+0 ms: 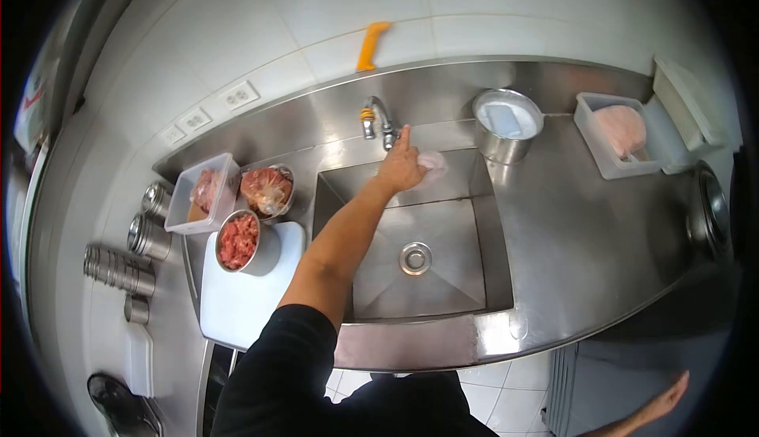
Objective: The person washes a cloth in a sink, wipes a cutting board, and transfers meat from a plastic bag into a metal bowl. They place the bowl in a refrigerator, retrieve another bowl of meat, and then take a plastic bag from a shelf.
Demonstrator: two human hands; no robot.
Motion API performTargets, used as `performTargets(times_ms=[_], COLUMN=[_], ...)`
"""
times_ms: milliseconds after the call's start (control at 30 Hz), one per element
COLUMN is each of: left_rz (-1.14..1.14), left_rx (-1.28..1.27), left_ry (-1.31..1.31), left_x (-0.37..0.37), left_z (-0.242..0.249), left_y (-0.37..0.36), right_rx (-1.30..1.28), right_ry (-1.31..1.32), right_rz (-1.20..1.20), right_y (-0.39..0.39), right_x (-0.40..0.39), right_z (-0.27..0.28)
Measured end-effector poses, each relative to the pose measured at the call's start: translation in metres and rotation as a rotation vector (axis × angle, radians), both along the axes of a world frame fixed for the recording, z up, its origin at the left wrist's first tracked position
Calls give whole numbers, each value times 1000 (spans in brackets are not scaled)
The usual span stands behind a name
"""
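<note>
My left hand (403,170) is over the back edge of the steel sink (435,239). Its index finger stretches to the base of the faucet (378,117). The other fingers are curled round a crumpled, translucent whitish piece, apparently plastic film (432,165), which sticks out on the hand's right side. No water shows from the spout. Low at the right edge, away from the counter, my right hand (672,397) hangs with loosely extended fingers and nothing visible in it.
Left of the sink, a steel pot of cut meat (239,241) stands on a white cutting board (253,299). Behind are a plastic tub with meat (204,192) and bagged meat (267,190). To the right are a foamy pot (508,125) and another tub (617,133) holding pale meat.
</note>
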State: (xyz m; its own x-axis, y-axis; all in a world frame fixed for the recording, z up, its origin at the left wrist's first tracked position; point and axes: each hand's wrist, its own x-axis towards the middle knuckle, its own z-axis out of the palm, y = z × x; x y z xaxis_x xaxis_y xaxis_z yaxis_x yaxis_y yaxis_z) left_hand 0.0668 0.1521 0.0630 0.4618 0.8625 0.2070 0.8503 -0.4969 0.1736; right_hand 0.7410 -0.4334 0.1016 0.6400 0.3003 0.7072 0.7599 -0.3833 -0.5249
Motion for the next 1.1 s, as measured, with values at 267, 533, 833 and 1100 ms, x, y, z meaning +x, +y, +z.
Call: performTargets(times_ms=[267, 533, 833, 1100], left_rz=[280, 587, 607, 710], left_rx=[-273, -804, -838, -813], left_ry=[-427, -1679, -2158, -1806], left_x=[-15, 0, -12, -7], left_z=[-3, -63, -65, -17], left_y=[-56, -118, -104, -135], right_rx=[-388, -390, -426, -584], right_ry=[437, 666, 748, 821], right_rz=[1166, 1398, 1404, 1493], right_y=[352, 477, 476, 506], right_x=[-393, -591, -612, -612], right_z=[24, -91, -82, -93])
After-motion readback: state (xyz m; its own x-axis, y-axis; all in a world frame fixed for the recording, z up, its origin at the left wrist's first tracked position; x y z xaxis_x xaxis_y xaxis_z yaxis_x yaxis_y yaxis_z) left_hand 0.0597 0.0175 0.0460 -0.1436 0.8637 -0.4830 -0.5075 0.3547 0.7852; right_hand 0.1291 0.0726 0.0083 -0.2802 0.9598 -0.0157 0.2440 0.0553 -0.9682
